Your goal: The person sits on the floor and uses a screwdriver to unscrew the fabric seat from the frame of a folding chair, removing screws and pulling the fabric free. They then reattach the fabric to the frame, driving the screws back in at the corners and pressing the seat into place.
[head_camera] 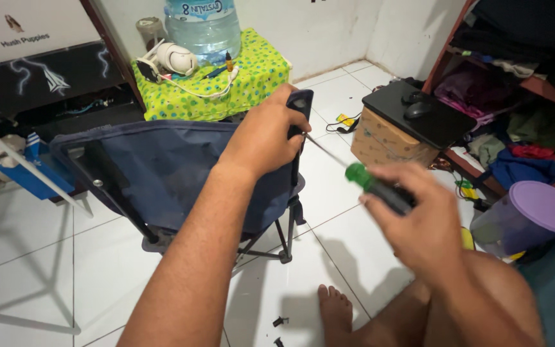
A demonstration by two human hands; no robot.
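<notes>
A dark blue folding camp chair [162, 173] stands on the white tiled floor in front of me. My left hand [266, 138] grips the top corner of its right side post. My right hand [422, 225] holds a screwdriver [380, 187] with a green and black handle; its thin shaft points up-left toward the chair corner under my left hand. My bare foot [336, 308] and knee show at the bottom right.
A green dotted cloth covers a small table [252, 77] with a large water bottle [203, 26] behind the chair. A cardboard box with a black laptop and mouse [419, 115] sits right. A purple-lidded tub [528, 218], a cluttered shelf and small black parts [281, 321] lie nearby.
</notes>
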